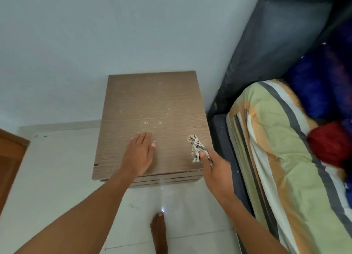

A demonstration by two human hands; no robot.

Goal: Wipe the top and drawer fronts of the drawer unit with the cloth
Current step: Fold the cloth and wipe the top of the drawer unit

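The drawer unit [152, 105] is a low wooden cabinet with a light brown, grained top dotted with pale specks; it stands against the wall. Only thin slivers of its drawer fronts [167, 179] show under the front edge. My left hand [139, 154] lies flat, fingers together, on the front left of the top. My right hand [213, 168] is at the front right corner, pinching a bunched white cloth with grey stripes [197, 149] that sticks up above the top.
A bed with a striped green, orange and grey cover [282, 158] and a dark headboard [266, 44] stands close on the right. White floor tiles [57, 177] lie in front, with my bare foot [159, 232] on them. A brown door edge [9, 158] is at left.
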